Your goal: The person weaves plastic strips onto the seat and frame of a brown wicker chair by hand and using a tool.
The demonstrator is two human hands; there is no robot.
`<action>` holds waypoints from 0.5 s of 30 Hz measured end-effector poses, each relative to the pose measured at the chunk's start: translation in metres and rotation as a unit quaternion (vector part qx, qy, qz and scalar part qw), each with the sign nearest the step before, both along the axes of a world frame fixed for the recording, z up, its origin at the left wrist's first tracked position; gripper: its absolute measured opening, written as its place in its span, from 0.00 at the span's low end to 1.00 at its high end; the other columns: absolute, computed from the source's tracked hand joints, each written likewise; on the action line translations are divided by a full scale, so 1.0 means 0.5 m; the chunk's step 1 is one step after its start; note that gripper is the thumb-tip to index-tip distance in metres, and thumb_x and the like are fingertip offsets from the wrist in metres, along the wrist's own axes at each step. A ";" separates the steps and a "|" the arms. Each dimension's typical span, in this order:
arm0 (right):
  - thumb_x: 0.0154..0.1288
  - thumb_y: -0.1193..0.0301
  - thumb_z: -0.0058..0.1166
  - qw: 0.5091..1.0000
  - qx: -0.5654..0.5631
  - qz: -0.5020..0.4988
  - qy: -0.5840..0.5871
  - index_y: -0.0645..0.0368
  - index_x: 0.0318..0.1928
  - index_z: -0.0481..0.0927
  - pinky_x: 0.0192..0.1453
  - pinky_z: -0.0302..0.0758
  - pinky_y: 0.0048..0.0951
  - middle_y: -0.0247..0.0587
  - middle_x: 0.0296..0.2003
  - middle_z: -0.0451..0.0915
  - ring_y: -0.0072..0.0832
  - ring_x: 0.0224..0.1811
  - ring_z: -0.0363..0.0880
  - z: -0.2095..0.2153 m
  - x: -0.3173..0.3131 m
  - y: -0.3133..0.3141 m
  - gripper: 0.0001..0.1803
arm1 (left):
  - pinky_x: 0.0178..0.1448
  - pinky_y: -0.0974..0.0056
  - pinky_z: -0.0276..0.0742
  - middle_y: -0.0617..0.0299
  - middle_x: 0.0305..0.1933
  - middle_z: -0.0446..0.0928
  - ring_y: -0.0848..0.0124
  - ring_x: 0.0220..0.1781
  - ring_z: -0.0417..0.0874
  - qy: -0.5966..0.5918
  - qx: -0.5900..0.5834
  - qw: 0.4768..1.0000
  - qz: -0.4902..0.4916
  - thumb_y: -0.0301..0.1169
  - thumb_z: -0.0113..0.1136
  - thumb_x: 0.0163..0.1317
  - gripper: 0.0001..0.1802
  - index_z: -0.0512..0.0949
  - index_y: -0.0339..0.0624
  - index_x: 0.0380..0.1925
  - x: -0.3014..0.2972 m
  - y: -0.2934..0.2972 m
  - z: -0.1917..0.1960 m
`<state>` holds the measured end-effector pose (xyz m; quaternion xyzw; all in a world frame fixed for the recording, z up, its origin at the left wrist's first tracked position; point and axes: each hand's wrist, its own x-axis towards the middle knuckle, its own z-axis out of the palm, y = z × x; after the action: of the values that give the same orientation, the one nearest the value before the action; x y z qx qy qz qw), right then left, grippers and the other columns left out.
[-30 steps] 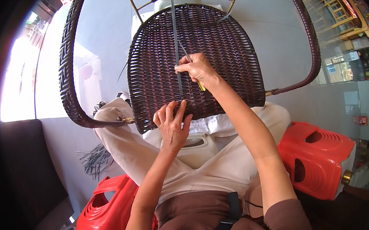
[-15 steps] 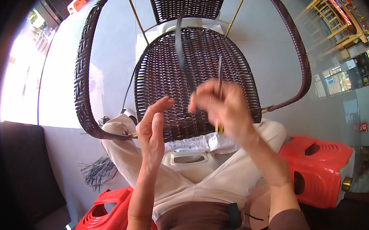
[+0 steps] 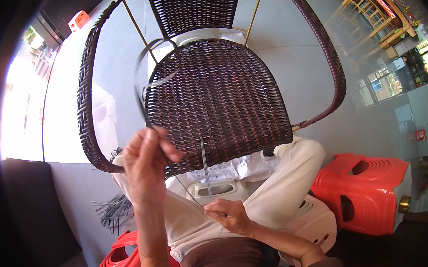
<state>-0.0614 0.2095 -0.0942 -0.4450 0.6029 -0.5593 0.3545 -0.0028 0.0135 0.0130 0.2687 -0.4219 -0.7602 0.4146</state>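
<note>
A dark brown woven chair seat (image 3: 221, 94) lies in front of me, its front edge over my lap. My left hand (image 3: 147, 166) is raised at the seat's front left corner, fingers closed on a dark flat weaving strip (image 3: 141, 91). That strip loops up past the seat's left edge, blurred by motion; a thin length (image 3: 188, 188) runs down to my right hand. Below the front edge, my right hand (image 3: 230, 216) is closed at the lower end of a thin grey metal tool (image 3: 205, 167). The tool's upper tip touches the weave; its gripped end is hidden.
Woven armrests (image 3: 85, 90) curve around both sides, with the woven backrest (image 3: 193, 8) beyond. Under the front edge is a white stool (image 3: 235, 187). Red plastic stools (image 3: 379, 180) stand right and lower left. Loose dark strips (image 3: 114, 213) lie on the floor at left.
My right hand has come down from above the seat to below its front edge, with the tool. My left hand has moved left and closed on the strip, whose loop has swung left.
</note>
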 end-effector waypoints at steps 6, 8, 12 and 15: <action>0.50 0.78 0.60 0.992 -0.027 0.016 0.120 0.59 0.34 0.78 0.31 0.76 0.29 0.37 0.33 0.80 0.35 0.31 0.80 -0.066 -0.009 0.015 0.09 | 0.34 0.72 0.77 0.62 0.25 0.75 0.76 0.25 0.77 -0.047 -0.171 0.980 0.086 0.32 0.47 0.67 0.13 0.75 0.31 0.41 0.000 -0.101 0.098; 0.50 0.78 0.60 0.993 -0.021 0.017 0.115 0.58 0.35 0.79 0.31 0.76 0.29 0.37 0.33 0.80 0.35 0.31 0.80 -0.078 -0.006 0.015 0.09 | 0.35 0.70 0.76 0.62 0.26 0.76 0.75 0.26 0.77 -0.048 -0.196 0.974 0.106 0.33 0.48 0.67 0.14 0.75 0.31 0.42 0.007 -0.140 0.132; 0.51 0.77 0.59 0.995 0.023 0.010 0.095 0.57 0.34 0.79 0.31 0.76 0.29 0.37 0.31 0.80 0.36 0.30 0.80 -0.080 -0.006 0.016 0.08 | 0.44 0.70 0.73 0.62 0.30 0.75 0.75 0.32 0.75 -0.073 -0.281 0.956 0.050 0.35 0.48 0.68 0.17 0.74 0.30 0.45 0.031 -0.244 0.207; 0.52 0.77 0.59 0.996 0.019 -0.002 0.091 0.57 0.34 0.79 0.30 0.76 0.30 0.38 0.29 0.79 0.37 0.29 0.80 -0.091 -0.005 0.010 0.07 | 0.50 0.72 0.70 0.63 0.33 0.74 0.76 0.36 0.75 -0.133 -0.400 0.906 0.042 0.36 0.47 0.68 0.19 0.72 0.32 0.51 0.049 -0.300 0.268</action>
<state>-0.0639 0.2146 -0.1395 -0.4861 0.6439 -0.5055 0.3058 0.0218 -0.1364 0.1469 0.1958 -0.7301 -0.4667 0.4590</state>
